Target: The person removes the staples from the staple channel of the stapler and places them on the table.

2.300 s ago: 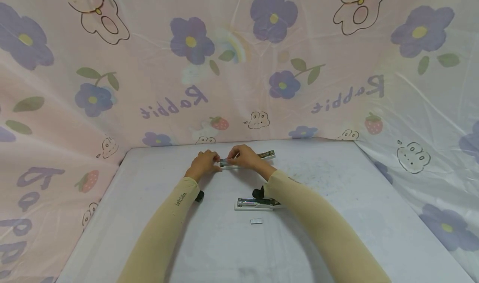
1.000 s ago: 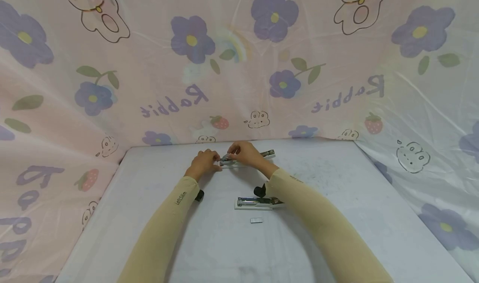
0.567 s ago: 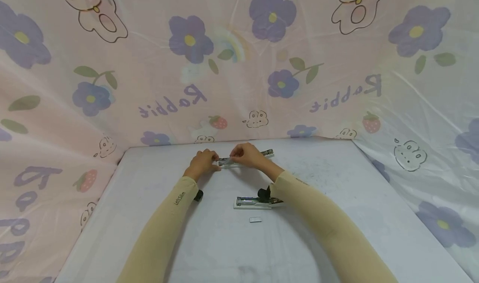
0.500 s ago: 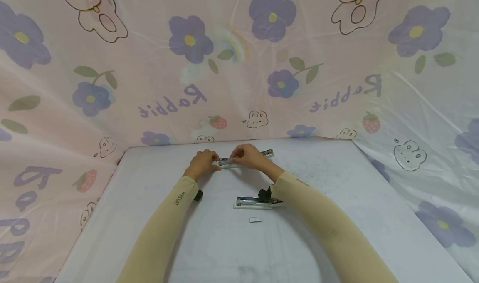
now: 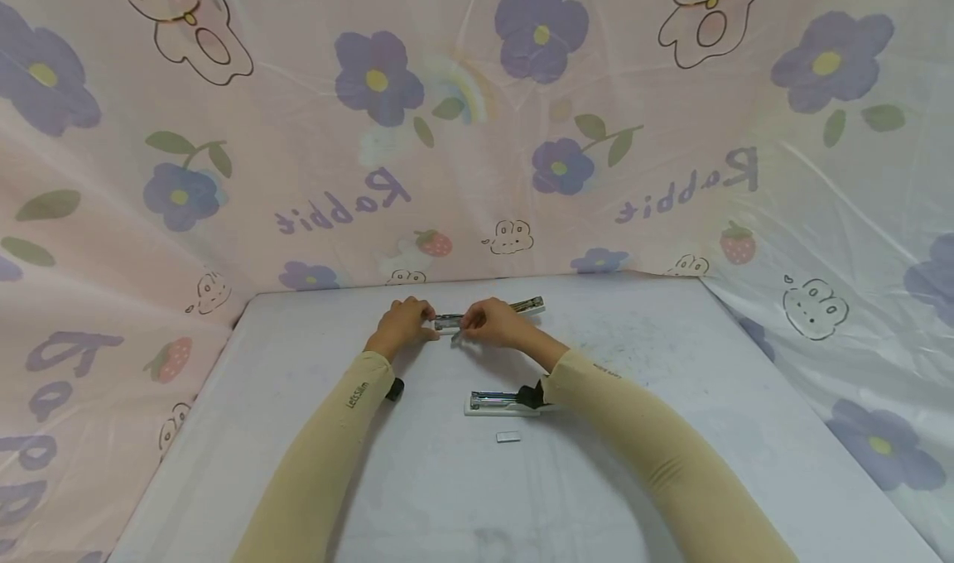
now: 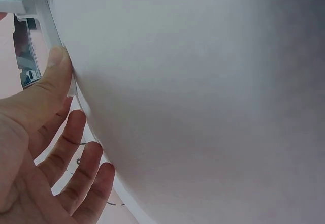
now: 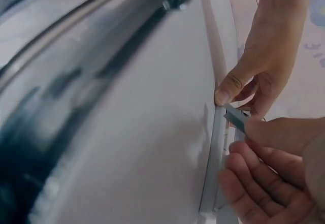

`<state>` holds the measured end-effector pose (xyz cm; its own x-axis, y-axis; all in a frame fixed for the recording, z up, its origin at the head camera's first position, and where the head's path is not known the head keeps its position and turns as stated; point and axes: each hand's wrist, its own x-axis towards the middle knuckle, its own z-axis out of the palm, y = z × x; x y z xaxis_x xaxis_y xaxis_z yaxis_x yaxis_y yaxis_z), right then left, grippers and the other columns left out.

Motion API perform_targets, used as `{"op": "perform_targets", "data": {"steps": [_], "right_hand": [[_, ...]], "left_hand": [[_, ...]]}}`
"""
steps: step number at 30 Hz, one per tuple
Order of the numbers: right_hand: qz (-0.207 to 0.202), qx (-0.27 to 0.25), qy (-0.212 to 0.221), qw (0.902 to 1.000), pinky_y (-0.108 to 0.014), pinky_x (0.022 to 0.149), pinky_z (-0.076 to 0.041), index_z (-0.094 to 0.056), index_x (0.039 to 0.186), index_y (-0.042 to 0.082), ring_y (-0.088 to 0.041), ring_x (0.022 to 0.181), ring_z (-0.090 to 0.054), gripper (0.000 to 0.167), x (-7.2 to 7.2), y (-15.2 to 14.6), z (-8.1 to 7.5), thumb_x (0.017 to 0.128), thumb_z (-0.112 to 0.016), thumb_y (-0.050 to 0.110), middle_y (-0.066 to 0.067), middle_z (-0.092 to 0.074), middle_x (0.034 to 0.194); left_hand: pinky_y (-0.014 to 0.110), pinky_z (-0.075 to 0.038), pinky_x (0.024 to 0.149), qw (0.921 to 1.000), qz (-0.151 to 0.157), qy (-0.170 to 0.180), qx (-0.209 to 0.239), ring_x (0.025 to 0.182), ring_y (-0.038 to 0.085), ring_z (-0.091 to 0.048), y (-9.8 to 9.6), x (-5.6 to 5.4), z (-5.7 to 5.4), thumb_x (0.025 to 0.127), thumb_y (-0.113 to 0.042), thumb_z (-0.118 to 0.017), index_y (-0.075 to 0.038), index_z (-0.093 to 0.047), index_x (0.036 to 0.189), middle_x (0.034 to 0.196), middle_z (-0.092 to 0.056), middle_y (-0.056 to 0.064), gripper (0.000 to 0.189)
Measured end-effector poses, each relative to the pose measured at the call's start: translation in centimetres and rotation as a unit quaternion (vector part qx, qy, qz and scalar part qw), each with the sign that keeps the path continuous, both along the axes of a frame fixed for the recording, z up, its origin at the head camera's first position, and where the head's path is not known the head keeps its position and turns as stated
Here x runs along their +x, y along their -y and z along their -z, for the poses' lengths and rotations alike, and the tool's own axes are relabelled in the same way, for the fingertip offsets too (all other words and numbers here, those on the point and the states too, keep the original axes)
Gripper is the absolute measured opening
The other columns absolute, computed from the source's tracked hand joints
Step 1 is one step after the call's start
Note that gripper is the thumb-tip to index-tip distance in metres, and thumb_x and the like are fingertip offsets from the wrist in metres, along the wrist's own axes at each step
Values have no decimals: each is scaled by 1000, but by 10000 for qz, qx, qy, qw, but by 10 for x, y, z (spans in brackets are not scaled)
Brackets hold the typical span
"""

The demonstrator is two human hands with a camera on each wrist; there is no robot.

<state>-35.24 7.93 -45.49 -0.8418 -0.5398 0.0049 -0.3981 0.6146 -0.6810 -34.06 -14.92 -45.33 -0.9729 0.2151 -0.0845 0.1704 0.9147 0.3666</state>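
An opened stapler (image 5: 529, 305) lies at the far side of the white table, its magazine exposed. My left hand (image 5: 402, 327) holds its left end, the thumb (image 6: 57, 61) on the near side of the base (image 6: 48, 23). The right hand (image 5: 493, 323) pinches a grey strip of staples (image 7: 236, 120) between thumb and fingers. That strip slants just in front of the stapler's near edge, close to my left thumb (image 7: 223, 96). The right hand covers the middle of the stapler in the head view.
A second opened stapler (image 5: 495, 401) lies nearer on the table (image 5: 417, 480), partly under the right wrist camera (image 5: 532, 395). Another strip of staples (image 5: 508, 437) rests in front of it. A patterned curtain (image 5: 462, 132) hangs behind the table and along both sides.
My right hand has brought the staple strip from above the far stapler's magazine down to its near side. The left hand has stayed at the stapler's left end.
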Motion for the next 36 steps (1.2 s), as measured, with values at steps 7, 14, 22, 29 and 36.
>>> {"op": "perform_targets", "data": {"steps": [7,14,22,29,36], "right_hand": [[-4,169,168,9997,-27,81,-54,-78,105,7,-13,86,-68,10,3,2,-1,96,-81,10,-2,-76,95],[-94,338,274,9990,-26,78,-55,-77,104,4,-14,86,-68,10,5,1,-3,95,-81,7,-4,-76,95],[-114,584,234,9980,-25,77,-54,-77,103,6,-12,86,-65,10,3,-2,-3,94,-81,6,-3,-75,95],[-223,856,22,9961,-27,75,-50,-76,100,7,-14,83,-61,10,6,-2,-4,92,-83,7,-2,-71,91],[-249,1014,-130,9945,-25,73,-49,-76,99,6,-13,81,-61,11,6,-1,-4,92,-83,7,-2,-71,89]], "left_hand": [[55,-48,106,9999,40,-74,-62,121,37,-54,0,0,0,96,-28,-84,-7,-70,125,129,-63,13,39],[54,-48,105,10000,45,-77,-44,119,36,-55,-1,0,-1,95,-28,-85,-7,-70,125,128,-63,13,39],[53,-48,106,9999,-27,-108,0,118,35,-54,-2,1,-1,95,-27,-84,-7,-70,124,127,-63,12,37],[53,-48,106,10000,17,-73,-34,118,35,-54,-1,1,0,95,-27,-84,-7,-70,122,127,-63,12,36],[53,-48,105,9999,-12,-93,-46,118,35,-54,-2,1,0,95,-27,-84,-7,-70,122,127,-63,12,36]]}}
